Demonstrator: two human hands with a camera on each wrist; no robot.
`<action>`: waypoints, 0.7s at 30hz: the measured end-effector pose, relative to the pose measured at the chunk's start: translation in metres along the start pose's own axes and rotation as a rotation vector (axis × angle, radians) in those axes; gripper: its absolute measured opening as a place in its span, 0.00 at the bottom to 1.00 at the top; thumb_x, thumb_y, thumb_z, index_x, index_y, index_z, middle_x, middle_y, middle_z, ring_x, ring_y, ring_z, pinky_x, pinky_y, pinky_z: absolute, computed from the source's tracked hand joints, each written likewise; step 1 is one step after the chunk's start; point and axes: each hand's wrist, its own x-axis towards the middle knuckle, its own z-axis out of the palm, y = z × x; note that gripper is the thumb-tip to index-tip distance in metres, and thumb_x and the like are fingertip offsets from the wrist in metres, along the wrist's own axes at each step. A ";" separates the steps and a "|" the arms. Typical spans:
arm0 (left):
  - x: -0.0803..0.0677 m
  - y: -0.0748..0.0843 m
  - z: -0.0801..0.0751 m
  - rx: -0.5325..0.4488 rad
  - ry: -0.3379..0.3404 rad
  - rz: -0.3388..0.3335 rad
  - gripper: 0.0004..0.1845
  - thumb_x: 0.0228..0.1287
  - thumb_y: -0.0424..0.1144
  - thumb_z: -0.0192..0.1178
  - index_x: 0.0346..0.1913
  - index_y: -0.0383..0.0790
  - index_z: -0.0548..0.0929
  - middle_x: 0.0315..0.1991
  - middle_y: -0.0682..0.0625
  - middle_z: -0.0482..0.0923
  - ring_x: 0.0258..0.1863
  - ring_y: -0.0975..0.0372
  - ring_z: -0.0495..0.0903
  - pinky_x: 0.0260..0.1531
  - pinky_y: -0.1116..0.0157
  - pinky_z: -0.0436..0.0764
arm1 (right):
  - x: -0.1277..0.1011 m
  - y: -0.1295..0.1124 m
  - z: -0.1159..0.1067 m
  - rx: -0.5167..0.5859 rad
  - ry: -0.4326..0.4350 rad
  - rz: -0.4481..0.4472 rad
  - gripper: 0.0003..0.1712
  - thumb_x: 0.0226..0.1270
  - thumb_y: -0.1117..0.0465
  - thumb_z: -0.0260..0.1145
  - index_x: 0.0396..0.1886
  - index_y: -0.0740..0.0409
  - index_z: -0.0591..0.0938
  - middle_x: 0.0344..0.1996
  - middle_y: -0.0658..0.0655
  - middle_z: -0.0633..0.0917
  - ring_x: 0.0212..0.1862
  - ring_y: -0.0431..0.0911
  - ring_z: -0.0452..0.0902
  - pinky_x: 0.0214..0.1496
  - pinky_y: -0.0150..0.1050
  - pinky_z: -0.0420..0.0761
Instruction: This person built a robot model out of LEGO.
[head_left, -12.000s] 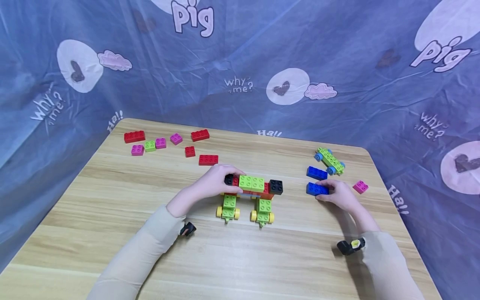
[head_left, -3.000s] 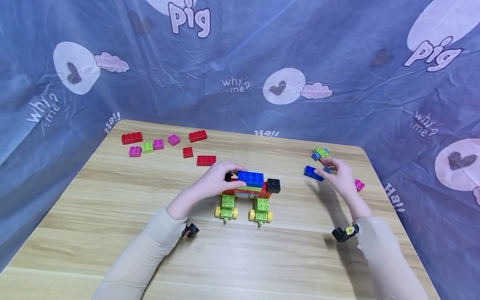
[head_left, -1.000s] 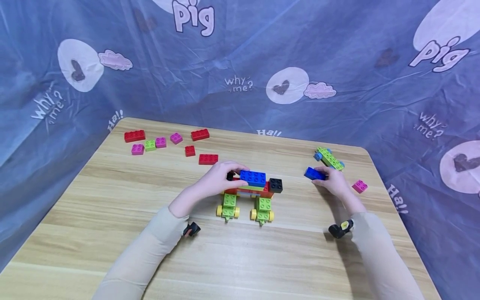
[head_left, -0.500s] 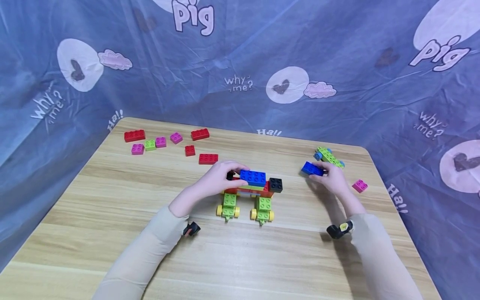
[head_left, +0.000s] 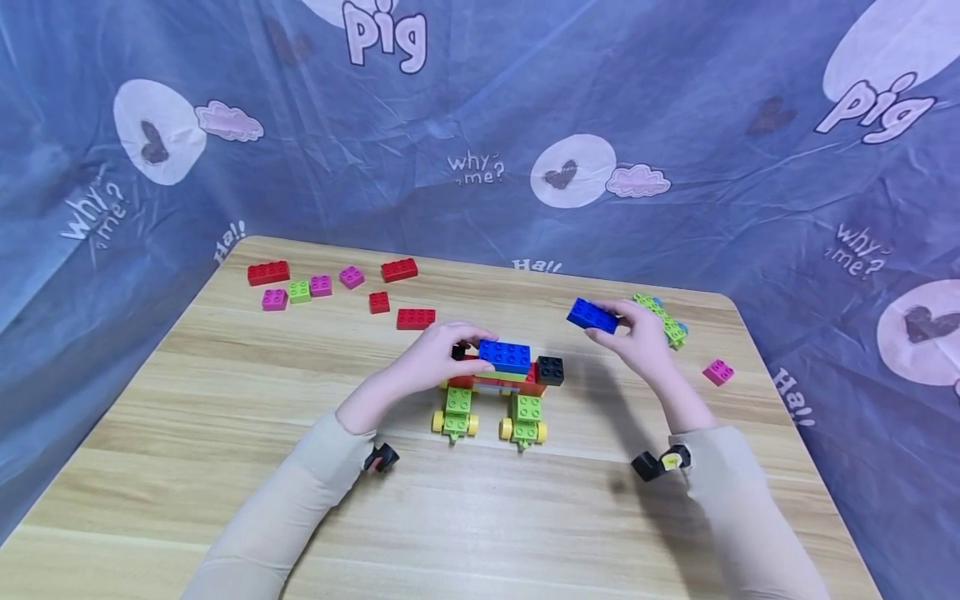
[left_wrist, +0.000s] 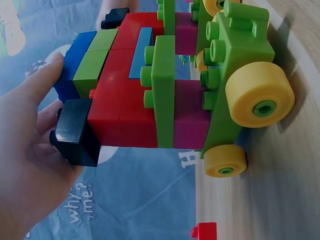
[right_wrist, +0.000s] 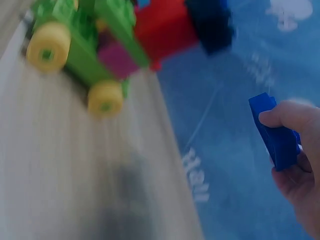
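A: Fingers (head_left: 602, 321) of the right hand (head_left: 634, 340) pinch a blue brick (head_left: 592, 315) and hold it in the air, above the table (head_left: 225, 400), a little to the right of the car (head_left: 498, 383).

B: And the left hand (head_left: 435, 360)?

A: It grips the left end of the car. The thumb lies on the top, beside the blue block (head_left: 506, 356), and the fingers curl around the black brick (left_wrist: 77, 132) at that end.

B: Where does the car stand?

A: On its yellow wheels (head_left: 437, 422), in the middle of the table. Behind the right hand lies a green wheeled piece (head_left: 666, 321), and a pink brick (head_left: 717, 372) is near the right edge. Red bricks (head_left: 398, 269) are far left.
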 end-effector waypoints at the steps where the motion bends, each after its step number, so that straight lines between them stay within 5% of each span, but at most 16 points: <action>1: 0.000 0.000 0.000 0.003 -0.001 0.001 0.24 0.60 0.43 0.69 0.58 0.36 0.81 0.54 0.45 0.83 0.50 0.56 0.82 0.55 0.58 0.80 | 0.001 -0.006 0.001 0.011 -0.004 -0.006 0.25 0.59 0.65 0.72 0.57 0.66 0.81 0.52 0.69 0.82 0.49 0.58 0.79 0.47 0.44 0.81; 11: 0.003 0.007 -0.010 -0.028 0.057 -0.014 0.24 0.62 0.45 0.67 0.59 0.39 0.81 0.54 0.47 0.83 0.53 0.57 0.81 0.56 0.58 0.80 | 0.002 -0.058 0.013 0.108 -0.055 -0.095 0.24 0.57 0.67 0.73 0.55 0.65 0.81 0.53 0.67 0.82 0.53 0.59 0.79 0.55 0.55 0.80; 21: 0.007 0.017 -0.017 -0.038 0.102 0.015 0.27 0.62 0.44 0.67 0.62 0.38 0.77 0.55 0.44 0.82 0.54 0.56 0.80 0.58 0.57 0.79 | -0.001 -0.087 0.024 0.145 -0.133 -0.182 0.24 0.55 0.66 0.74 0.53 0.64 0.83 0.50 0.64 0.84 0.50 0.55 0.80 0.54 0.54 0.81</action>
